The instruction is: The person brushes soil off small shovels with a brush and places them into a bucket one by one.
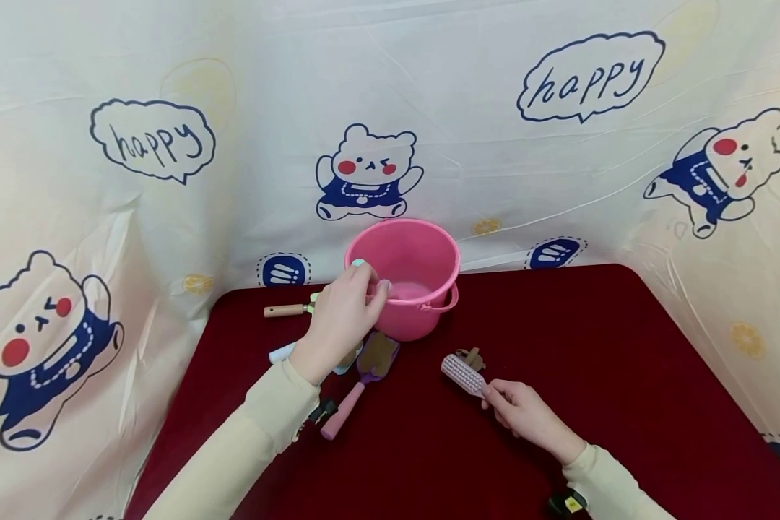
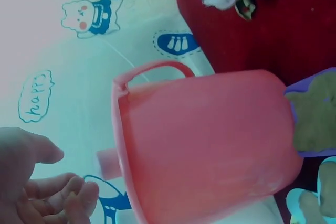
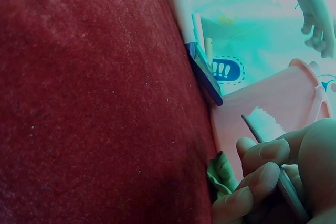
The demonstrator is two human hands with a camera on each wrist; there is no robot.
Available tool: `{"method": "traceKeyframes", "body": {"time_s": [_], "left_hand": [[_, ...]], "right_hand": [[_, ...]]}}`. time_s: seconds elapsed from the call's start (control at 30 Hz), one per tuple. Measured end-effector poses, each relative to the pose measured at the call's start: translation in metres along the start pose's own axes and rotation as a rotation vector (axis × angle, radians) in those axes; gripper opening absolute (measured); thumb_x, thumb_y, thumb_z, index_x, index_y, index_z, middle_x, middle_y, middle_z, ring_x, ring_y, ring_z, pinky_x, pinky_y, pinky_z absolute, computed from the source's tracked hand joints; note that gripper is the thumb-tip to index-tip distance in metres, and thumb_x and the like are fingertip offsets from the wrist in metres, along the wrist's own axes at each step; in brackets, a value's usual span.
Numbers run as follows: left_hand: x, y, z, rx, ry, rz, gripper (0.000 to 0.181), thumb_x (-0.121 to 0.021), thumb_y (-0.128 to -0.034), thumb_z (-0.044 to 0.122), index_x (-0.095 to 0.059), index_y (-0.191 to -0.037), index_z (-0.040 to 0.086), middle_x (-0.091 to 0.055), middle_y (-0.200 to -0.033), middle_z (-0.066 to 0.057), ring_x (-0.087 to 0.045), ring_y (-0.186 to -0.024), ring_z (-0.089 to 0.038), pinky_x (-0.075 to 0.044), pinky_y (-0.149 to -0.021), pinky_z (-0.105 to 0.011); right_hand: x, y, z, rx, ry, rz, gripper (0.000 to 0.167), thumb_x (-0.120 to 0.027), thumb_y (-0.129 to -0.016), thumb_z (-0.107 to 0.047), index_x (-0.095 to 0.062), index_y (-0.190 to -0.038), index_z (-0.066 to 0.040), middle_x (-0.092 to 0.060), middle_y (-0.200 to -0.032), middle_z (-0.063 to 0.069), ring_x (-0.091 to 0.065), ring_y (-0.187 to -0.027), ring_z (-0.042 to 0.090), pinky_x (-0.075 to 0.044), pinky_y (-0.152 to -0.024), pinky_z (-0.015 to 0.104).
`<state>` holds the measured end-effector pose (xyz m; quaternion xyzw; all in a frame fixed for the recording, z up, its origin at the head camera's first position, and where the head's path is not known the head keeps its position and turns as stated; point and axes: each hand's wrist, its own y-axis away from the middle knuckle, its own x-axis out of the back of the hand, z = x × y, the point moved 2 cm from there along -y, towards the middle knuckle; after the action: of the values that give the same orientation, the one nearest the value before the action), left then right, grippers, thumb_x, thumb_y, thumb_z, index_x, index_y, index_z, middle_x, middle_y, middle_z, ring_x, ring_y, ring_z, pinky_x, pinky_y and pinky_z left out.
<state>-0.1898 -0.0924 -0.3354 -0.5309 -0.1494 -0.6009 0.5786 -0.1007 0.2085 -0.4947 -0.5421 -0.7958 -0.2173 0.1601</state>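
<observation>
My left hand point(image 1: 344, 310) hovers over the near-left rim of a pink bucket point(image 1: 403, 318), holding nothing. In the left wrist view its loosely bent fingers point(image 2: 84, 195) are apart from the bucket wall. At the right, my right hand point(image 1: 526, 415) grips the handle end of a pale purple scrubbing brush point(image 1: 464, 374). White bristles point(image 3: 265, 121) show on the brush in the right wrist view. Just behind the brush head lies a small crumpled brown piece point(image 1: 473, 357), partly hidden; its kind is unclear.
Left of the bucket lie a purple shovel point(image 1: 343, 412) with brown matter on its blade, a light blue-handled tool point(image 1: 282, 352), and a wooden-handled tool point(image 1: 284, 310), partly behind my left arm. A printed cloth point(image 1: 429, 173) hangs behind the red table point(image 1: 624, 347).
</observation>
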Motion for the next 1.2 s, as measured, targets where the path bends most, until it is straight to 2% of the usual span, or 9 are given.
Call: {"method": "traceKeyframes", "body": {"time_s": [0.23,0.43,0.53,0.67,0.8,0.9,1.0,1.2], "left_hand": [[-0.004,0.026,-0.003,-0.037,-0.018,-0.046,0.018,-0.068,-0.1009,0.021,-0.062,-0.087,0.011,-0.049,-0.065,0.004,-0.046,-0.055,-0.011,-0.039,-0.048,-0.028],[-0.016,0.05,-0.008,-0.052,-0.035,-0.122,0.023,-0.071,-0.0992,0.02,-0.058,-0.081,0.015,-0.046,-0.062,0.008,-0.042,-0.052,-0.008,-0.036,-0.044,-0.024],[-0.025,0.06,-0.013,-0.034,-0.055,-0.183,0.023,-0.072,-0.0985,0.02,-0.06,-0.08,0.015,-0.045,-0.062,0.008,-0.042,-0.052,-0.007,-0.036,-0.045,-0.023],[-0.037,0.075,-0.022,-0.015,-0.122,-0.259,0.02,-0.074,-0.0959,0.021,-0.063,-0.082,0.014,-0.05,-0.062,0.006,-0.049,-0.053,-0.011,-0.04,-0.044,-0.027],[-0.049,0.09,-0.034,0.001,-0.204,-0.328,0.024,-0.077,-0.0936,0.026,-0.062,-0.08,0.013,-0.055,-0.065,0.0,-0.06,-0.056,-0.022,-0.047,-0.044,-0.037],[-0.055,0.101,-0.043,0.039,-0.233,-0.379,0.027,-0.077,-0.0931,0.028,-0.06,-0.079,0.013,-0.055,-0.067,-0.002,-0.062,-0.058,-0.026,-0.049,-0.045,-0.042],[-0.059,0.11,-0.049,0.067,-0.247,-0.388,0.029,-0.077,-0.0929,0.025,-0.057,-0.076,0.013,-0.056,-0.07,-0.003,-0.062,-0.059,-0.027,-0.048,-0.046,-0.044],[-0.069,0.124,-0.062,0.103,-0.265,-0.354,0.028,-0.074,-0.0954,0.026,-0.058,-0.078,0.012,-0.058,-0.069,-0.006,-0.064,-0.061,-0.032,-0.049,-0.046,-0.045]], "right_hand": [[-0.001,0.001,0.001,0.003,0.003,-0.002,0.04,-0.048,-0.111,-0.039,-0.065,-0.09,-0.009,-0.048,-0.057,-0.004,-0.041,-0.044,0.006,-0.042,-0.04,0.026],[-0.001,0.001,0.002,0.014,0.005,-0.003,0.04,-0.048,-0.111,-0.039,-0.065,-0.09,-0.009,-0.048,-0.056,-0.004,-0.041,-0.043,0.006,-0.042,-0.04,0.026],[-0.001,0.0,0.002,0.017,0.004,-0.002,0.04,-0.048,-0.111,-0.039,-0.065,-0.09,-0.009,-0.048,-0.056,-0.004,-0.041,-0.043,0.006,-0.042,-0.04,0.026],[-0.001,0.0,0.002,0.021,0.01,0.0,0.04,-0.048,-0.111,-0.039,-0.065,-0.09,-0.01,-0.048,-0.056,-0.005,-0.041,-0.043,0.006,-0.042,-0.04,0.026],[-0.002,0.0,0.002,0.02,0.015,0.0,0.039,-0.048,-0.112,-0.038,-0.065,-0.09,-0.01,-0.048,-0.056,-0.005,-0.041,-0.043,0.006,-0.042,-0.04,0.026],[-0.002,-0.001,0.002,0.019,0.008,-0.006,0.04,-0.048,-0.111,-0.039,-0.065,-0.09,-0.009,-0.047,-0.056,-0.005,-0.04,-0.043,0.006,-0.041,-0.04,0.026],[-0.002,-0.001,0.002,0.018,0.0,-0.013,0.041,-0.049,-0.111,-0.039,-0.065,-0.091,-0.008,-0.047,-0.056,-0.004,-0.04,-0.043,0.007,-0.041,-0.04,0.026],[-0.002,-0.002,0.002,0.019,-0.005,-0.018,0.041,-0.049,-0.111,-0.039,-0.065,-0.091,-0.008,-0.047,-0.056,-0.004,-0.04,-0.043,0.007,-0.041,-0.04,0.026]]}}
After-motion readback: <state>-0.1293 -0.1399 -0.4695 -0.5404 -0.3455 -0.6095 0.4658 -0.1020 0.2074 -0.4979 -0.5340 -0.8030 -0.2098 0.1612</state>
